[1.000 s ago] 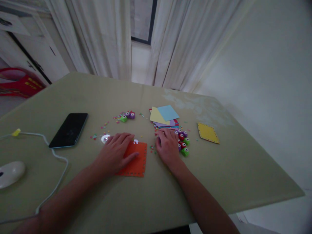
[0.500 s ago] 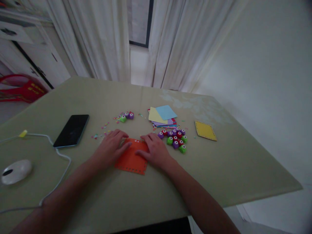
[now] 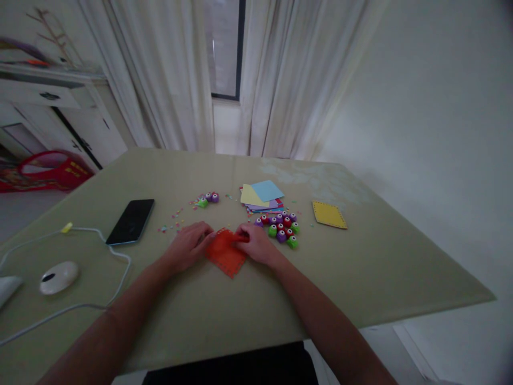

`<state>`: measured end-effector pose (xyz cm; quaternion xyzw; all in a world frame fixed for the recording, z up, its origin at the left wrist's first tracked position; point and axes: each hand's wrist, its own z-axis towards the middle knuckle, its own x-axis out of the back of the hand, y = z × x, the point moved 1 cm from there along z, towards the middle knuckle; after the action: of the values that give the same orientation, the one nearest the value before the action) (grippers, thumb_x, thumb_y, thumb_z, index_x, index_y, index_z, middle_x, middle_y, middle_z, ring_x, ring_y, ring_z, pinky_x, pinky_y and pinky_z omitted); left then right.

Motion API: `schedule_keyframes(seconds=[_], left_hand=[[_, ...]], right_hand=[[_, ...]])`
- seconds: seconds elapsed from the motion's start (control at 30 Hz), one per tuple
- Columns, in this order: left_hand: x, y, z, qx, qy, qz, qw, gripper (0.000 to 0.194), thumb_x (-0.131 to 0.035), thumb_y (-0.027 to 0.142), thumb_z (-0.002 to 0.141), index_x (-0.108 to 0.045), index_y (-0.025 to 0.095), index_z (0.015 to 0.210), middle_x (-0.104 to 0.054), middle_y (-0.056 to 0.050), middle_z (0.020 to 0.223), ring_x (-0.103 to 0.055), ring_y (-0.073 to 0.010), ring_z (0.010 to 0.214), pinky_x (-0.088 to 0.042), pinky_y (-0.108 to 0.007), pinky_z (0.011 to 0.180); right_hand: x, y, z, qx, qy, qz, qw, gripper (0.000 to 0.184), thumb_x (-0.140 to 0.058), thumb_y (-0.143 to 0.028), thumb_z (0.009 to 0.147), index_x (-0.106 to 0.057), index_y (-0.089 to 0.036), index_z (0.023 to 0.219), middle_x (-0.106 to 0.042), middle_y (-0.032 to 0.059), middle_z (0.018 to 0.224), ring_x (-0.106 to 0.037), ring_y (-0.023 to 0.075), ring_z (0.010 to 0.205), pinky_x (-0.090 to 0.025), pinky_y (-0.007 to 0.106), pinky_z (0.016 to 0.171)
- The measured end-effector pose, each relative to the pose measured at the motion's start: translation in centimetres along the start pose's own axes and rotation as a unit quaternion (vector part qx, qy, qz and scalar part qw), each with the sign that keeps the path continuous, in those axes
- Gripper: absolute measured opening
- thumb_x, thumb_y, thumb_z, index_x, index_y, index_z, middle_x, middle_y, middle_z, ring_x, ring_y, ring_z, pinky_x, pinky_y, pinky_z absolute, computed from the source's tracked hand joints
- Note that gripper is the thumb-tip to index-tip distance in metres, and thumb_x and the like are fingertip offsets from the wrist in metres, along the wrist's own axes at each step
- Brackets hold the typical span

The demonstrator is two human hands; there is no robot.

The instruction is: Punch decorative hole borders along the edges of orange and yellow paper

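An orange paper square (image 3: 225,253) with punched holes along its edges lies on the olive table (image 3: 385,267), turned to a diamond. My left hand (image 3: 188,247) pinches its left corner with closed fingers. My right hand (image 3: 256,243) grips its upper right corner the same way. Just right of my right hand sits a cluster of small red, purple and green craft punches (image 3: 280,229).
A stack of coloured paper squares (image 3: 261,194) lies behind the punches, a yellow punched square (image 3: 329,214) to the right. Two more punches (image 3: 209,199) and paper bits lie left of centre. A black phone (image 3: 131,221), white cable (image 3: 86,267) and mouse (image 3: 58,277) are at left.
My right hand left the punch cluster and moved left onto the orange square. Both hands now pinch it, and it has turned from square-on to a diamond. The camera has tilted up.
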<state>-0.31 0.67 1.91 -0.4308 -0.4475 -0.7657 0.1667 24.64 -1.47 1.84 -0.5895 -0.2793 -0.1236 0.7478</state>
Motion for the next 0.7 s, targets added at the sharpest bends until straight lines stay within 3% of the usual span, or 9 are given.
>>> schedule_keyframes(seconds=[0.1,0.2,0.27,0.37,0.47,0.5,0.6,0.7], left_hand=[[0.1,0.0,-0.3,-0.005,0.015,-0.015,1.0,0.046,-0.05,0.062,0.102,-0.064,0.021,0.088,-0.064,-0.002,0.077,-0.059,-0.0195,0.069,-0.043,-0.03,0.067],[0.2,-0.2,-0.4,0.008,0.049,-0.015,0.999,0.049,-0.043,0.061,0.105,-0.065,0.02,0.089,-0.058,0.001,0.068,-0.053,-0.0174,0.061,-0.039,-0.028,0.061],[0.2,-0.3,-0.4,0.019,0.068,-0.006,0.997,0.049,-0.038,0.059,0.107,-0.064,0.02,0.089,-0.056,0.002,0.065,-0.051,-0.0164,0.058,-0.037,-0.028,0.059],[-0.1,-0.2,-0.5,0.02,0.07,0.016,0.997,0.047,-0.04,0.058,0.106,-0.062,0.021,0.085,-0.055,0.003,0.064,-0.049,-0.0157,0.056,-0.036,-0.028,0.06],[-0.5,0.1,-0.5,0.012,0.057,0.038,0.998,0.046,-0.042,0.057,0.105,-0.057,0.022,0.077,-0.053,0.003,0.062,-0.049,-0.0159,0.056,-0.034,-0.029,0.061],[-0.6,0.1,-0.5,0.009,0.055,0.043,0.998,0.046,-0.043,0.056,0.104,-0.054,0.023,0.075,-0.052,0.003,0.062,-0.049,-0.0159,0.056,-0.033,-0.029,0.061],[-0.7,0.3,-0.4,0.005,0.054,0.052,0.997,0.046,-0.044,0.055,0.103,-0.049,0.023,0.071,-0.05,0.003,0.06,-0.047,-0.0157,0.054,-0.032,-0.029,0.061],[-0.7,0.2,-0.2,0.009,0.059,0.053,0.997,0.046,-0.042,0.056,0.102,-0.048,0.024,0.07,-0.048,0.004,0.058,-0.046,-0.0155,0.053,-0.031,-0.029,0.06]], right_hand=[[-0.1,-0.3,0.0,0.001,0.067,0.059,0.996,0.022,-0.08,-0.033,0.087,-0.065,-0.018,0.082,-0.061,-0.004,0.074,-0.051,0.0141,0.068,-0.038,0.026,0.065],[0.5,-1.1,-0.1,0.024,0.142,0.122,0.982,0.033,-0.08,-0.048,0.086,-0.065,-0.019,0.082,-0.062,-0.0037,0.073,-0.051,0.0146,0.067,-0.041,0.026,0.063],[2.1,-1.4,-0.2,0.053,0.202,0.138,0.968,0.035,-0.08,-0.052,0.085,-0.067,-0.019,0.084,-0.063,-0.0035,0.072,-0.053,0.0148,0.066,-0.042,0.026,0.062],[7.2,-0.3,-0.5,0.071,0.367,0.135,0.918,0.037,-0.081,-0.054,0.083,-0.07,-0.019,0.09,-0.066,-0.0023,0.077,-0.058,0.0154,0.07,-0.047,0.025,0.064],[14.2,2.9,-1.4,-0.022,0.534,0.129,0.836,0.044,-0.079,-0.059,0.081,-0.072,-0.017,0.096,-0.069,-0.0002,0.081,-0.062,0.0161,0.074,-0.05,0.025,0.065],[16.6,4.3,-1.8,-0.076,0.55,0.134,0.821,0.044,-0.078,-0.058,0.082,-0.072,-0.018,0.098,-0.072,0.0006,0.085,-0.065,0.0163,0.076,-0.052,0.025,0.067],[22.5,7.9,-3.9,-0.155,0.53,0.121,0.825,0.035,-0.083,-0.046,0.08,-0.073,-0.015,0.092,-0.073,0.0036,0.078,-0.067,0.019,0.07,-0.055,0.029,0.062],[25.8,10.7,-6.0,-0.221,0.49,0.084,0.839,0.027,-0.087,-0.037,0.083,-0.072,-0.015,0.084,-0.071,0.003,0.07,-0.068,0.0192,0.065,-0.057,0.03,0.061]])
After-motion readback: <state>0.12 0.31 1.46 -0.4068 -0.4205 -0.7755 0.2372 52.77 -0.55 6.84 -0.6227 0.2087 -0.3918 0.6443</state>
